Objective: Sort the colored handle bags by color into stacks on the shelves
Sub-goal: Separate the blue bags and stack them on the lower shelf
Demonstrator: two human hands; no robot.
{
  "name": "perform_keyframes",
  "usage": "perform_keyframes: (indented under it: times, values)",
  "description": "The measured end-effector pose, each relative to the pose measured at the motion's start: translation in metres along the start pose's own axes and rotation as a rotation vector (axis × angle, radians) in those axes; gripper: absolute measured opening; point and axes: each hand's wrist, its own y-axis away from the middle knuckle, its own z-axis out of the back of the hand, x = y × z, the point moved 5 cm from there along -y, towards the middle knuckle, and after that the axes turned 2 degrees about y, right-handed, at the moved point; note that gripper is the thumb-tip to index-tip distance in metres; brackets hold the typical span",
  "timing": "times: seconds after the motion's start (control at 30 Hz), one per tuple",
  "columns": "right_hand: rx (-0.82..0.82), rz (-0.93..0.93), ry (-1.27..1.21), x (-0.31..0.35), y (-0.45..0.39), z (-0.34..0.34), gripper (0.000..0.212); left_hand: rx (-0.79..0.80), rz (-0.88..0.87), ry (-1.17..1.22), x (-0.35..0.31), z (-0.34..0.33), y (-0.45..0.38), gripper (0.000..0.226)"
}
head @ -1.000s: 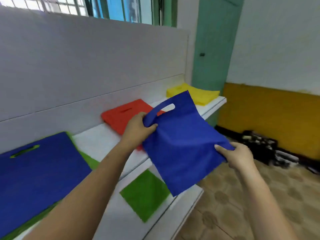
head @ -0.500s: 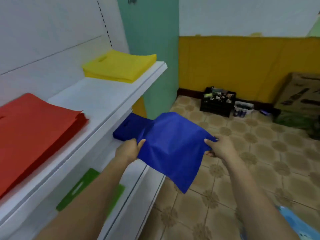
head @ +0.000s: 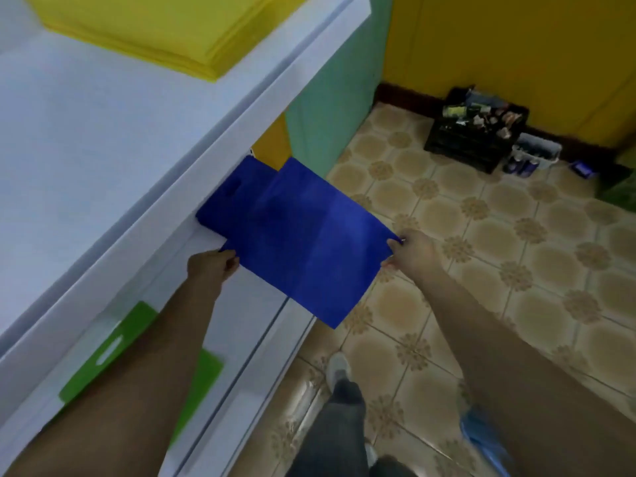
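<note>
Between both hands, over the lower shelf (head: 241,304) edge, a blue bag (head: 309,249) is held spread flat. Left hand (head: 211,266) pinches its near-left corner w/ curled fingers (head: 230,263); right hand (head: 413,251) pinches the right corner, fingers closed on the fabric. Bag's far end overlaps a blue stack (head: 227,201) lying on the lower shelf under the upper shelf (head: 103,132); near corner hangs out past the shelf front, over the tiled floor (head: 481,270). Blue stack's handle slot shows at its far-left part. Yellow stack (head: 155,25) sits on the upper shelf, top left. Green bag (head: 113,352) w/ handle slot lies on the lower shelf, near left, partly hidden by the left forearm. Black crate (head: 478,132) of small items stands by the yellow wall (head: 516,46), well apart. Person's leg & shoe (head: 339,368) at bottom centre.
</note>
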Motion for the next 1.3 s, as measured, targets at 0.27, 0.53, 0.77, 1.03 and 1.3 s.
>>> perform_keyframes:
  times: [0.27,0.53,0.77,1.03,1.3]
  values:
    - [0.125,0.140,0.060,0.032,-0.132,-0.077,0.026,-0.232,0.028,0.152,0.001,-0.021,-0.112,0.019]
    - [0.250,0.230,0.060,0.065,-0.224,-0.142,0.027,-0.390,-0.157,0.079,-0.026,-0.004,-0.188,0.014]
    - [0.140,0.325,0.252,0.052,-0.244,-0.173,0.028,-0.410,-0.094,-0.240,-0.010,-0.014,-0.208,0.027]
    - [0.041,0.553,0.841,0.057,-0.220,-0.181,0.072,-0.280,-0.184,-0.372,-0.022,-0.046,-0.168,0.054]
    - [0.349,0.970,0.550,0.101,-0.087,-0.150,0.070,-0.303,-0.369,-0.424,-0.006,-0.029,-0.047,0.055]
